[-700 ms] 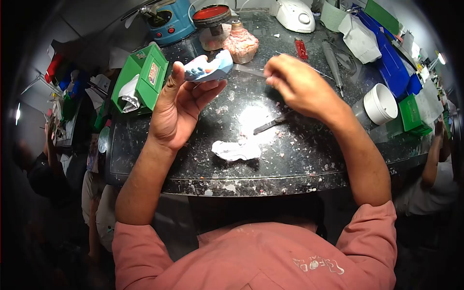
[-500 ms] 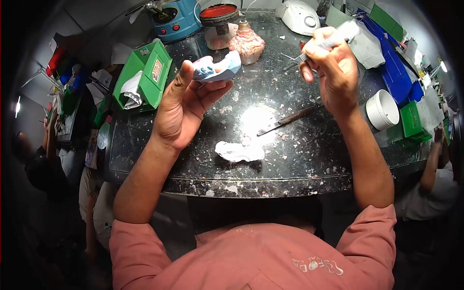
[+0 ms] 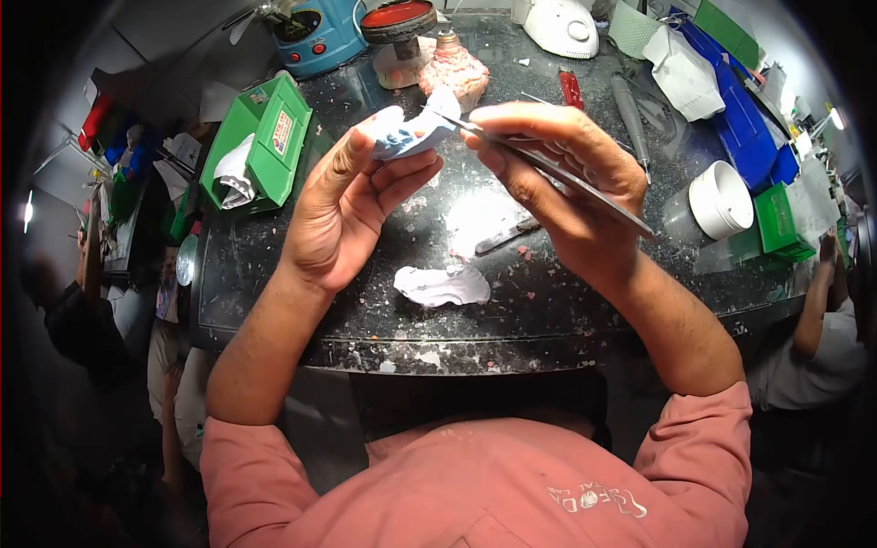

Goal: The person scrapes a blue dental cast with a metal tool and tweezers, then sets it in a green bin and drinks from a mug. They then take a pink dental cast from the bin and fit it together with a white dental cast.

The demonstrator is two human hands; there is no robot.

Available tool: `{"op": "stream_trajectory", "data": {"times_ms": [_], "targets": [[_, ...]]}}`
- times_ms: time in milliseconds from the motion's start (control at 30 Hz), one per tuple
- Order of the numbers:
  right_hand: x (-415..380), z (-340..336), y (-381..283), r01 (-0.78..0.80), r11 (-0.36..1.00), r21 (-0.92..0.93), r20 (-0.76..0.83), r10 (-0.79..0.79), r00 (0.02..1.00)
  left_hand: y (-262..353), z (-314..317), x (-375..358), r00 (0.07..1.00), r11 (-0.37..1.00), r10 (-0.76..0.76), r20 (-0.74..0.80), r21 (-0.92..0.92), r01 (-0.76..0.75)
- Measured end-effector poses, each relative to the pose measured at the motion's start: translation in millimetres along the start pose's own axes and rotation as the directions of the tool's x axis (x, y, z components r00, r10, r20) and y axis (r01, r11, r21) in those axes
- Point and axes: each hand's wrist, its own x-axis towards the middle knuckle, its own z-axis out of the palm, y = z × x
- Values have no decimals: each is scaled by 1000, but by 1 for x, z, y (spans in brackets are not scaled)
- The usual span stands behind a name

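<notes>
My left hand [image 3: 343, 196] holds a pale blue and white dental cast [image 3: 416, 135] up between thumb and fingers, above the bench. In my right hand [image 3: 571, 178] is a slim dark metal carving tool [image 3: 562, 173], gripped like a pen. Its tip meets the right upper part of the cast, and its back end sticks out past my palm. Below my hands, a white cast piece [image 3: 443, 285] lies on the bench. Close by is a flat-bladed knife [image 3: 502, 237], its far end hidden behind my right hand.
A handpiece [image 3: 630, 114] and a red tool [image 3: 571, 89] lie at the right. Around the dark bench [image 3: 365, 324] stand a green bin [image 3: 292, 173], blue machine [image 3: 320, 46], burner-like stand [image 3: 402, 32], pink lump [image 3: 457, 73], and white tub [image 3: 722, 199]. Other people sit on both sides.
The blurred handpiece has left my right hand and lies on the bench. That hand has moved left and now holds the carving tool against the cast. My left hand stays nearly still.
</notes>
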Motion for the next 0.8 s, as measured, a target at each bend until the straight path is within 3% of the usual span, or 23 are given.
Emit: {"op": "stream_trajectory", "data": {"times_ms": [67,200,233,333,467,800], "targets": [[1,-8,2,70,989,-133,123,-53,991,-1,0,-1,1000,1000,9,29,-1,-9],[1,-8,6,193,965,-180,192,-158,969,-1,1,-1,999,1000,-9,38,5,9],[-2,-5,2,118,981,-152,154,-95,984,-1,3,-2,999,1000,-6,36,24,5],[-4,-1,9,141,983,-114,95,-131,987,-1,6,-3,999,999,-5,39,43,4],[-5,-1,12,194,967,-163,104,-179,978,0,6,-4,998,999,-14,56,38,12],[-5,-3,10,135,975,-175,119,-115,986,-1,7,-4,999,999,-8,52,51,6]]}}
